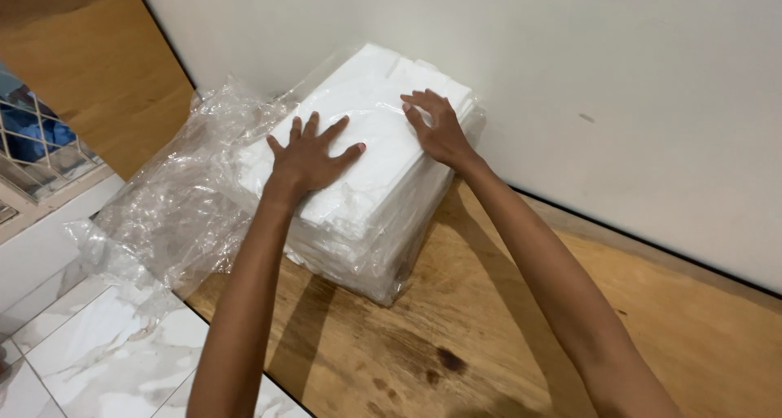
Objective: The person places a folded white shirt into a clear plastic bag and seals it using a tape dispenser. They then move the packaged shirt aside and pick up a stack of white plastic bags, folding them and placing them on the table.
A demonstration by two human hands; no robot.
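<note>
Wooden flooring (489, 336) is running up to a white wall (570, 68), and against it a stack of white folded sheets (366, 182) is sitting half out of its clear plastic wrap (171, 198). Left hand (309, 157) is lying flat, fingers spread; right hand (436, 125) is curling at the top sheet's edge — pressing evenly should be keeping the stack square.

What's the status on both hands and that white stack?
Left hand flat on the white stack, fingers spread. Right hand pressing its far edge. Clear plastic wrap open, spilling left. Wooden surface beneath; wall close behind.
</note>
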